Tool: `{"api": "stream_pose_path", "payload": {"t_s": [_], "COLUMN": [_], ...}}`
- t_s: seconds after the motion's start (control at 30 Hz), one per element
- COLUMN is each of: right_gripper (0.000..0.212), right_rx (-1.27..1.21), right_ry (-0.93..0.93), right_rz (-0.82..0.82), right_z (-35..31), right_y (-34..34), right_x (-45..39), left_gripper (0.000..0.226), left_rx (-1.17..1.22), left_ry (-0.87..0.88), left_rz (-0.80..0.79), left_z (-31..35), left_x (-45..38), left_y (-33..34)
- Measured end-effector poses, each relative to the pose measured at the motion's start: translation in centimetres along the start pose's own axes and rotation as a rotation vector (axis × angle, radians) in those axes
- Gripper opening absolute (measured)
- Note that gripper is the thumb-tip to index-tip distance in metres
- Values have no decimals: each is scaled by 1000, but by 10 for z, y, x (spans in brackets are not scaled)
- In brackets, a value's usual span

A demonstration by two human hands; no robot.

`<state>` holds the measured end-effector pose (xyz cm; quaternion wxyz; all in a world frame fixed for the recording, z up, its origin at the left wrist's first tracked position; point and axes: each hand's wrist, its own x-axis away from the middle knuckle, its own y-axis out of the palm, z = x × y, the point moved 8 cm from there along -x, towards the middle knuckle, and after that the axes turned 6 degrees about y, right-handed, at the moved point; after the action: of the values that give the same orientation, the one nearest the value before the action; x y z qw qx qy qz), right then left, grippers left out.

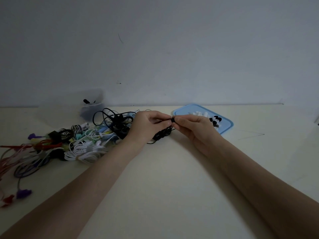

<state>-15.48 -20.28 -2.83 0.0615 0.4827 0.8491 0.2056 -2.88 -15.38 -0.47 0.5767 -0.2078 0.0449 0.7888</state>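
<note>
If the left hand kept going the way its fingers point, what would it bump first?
Probably the right hand: the left hand points straight at it, with only the small black earbud pinched between them.

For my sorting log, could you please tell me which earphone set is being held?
The black set, pinched by left hand and right hand; the white bundle lies untouched.

Dim light; a plain grey-white wall [172, 49] rises behind a cream table [164, 187].
</note>
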Motion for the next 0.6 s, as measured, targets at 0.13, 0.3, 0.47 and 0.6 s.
{"api": "stream_pose_path", "payload": {"t_s": [0.13, 0.3, 0.47, 0.6], "right_gripper": [10, 11, 11, 12], "right_rx": [-51, -129, -159, -193], "right_ry": [68, 91, 106, 131], "right_rz": [-14, -32, -26, -29], "right_z": [4, 6, 6, 7], "right_y": [0, 5, 6, 7], "right_x": [1, 2, 4, 4], "left_gripper": [18, 19, 18, 18], "left_rx": [6, 125, 202, 239], "left_ry": [25, -11, -71, -87], "left_rz": [-11, -24, -40, -58], "left_z": [2, 3, -2, -3], "left_x": [1, 2, 2, 2], "left_y": [1, 3, 3, 4]}}
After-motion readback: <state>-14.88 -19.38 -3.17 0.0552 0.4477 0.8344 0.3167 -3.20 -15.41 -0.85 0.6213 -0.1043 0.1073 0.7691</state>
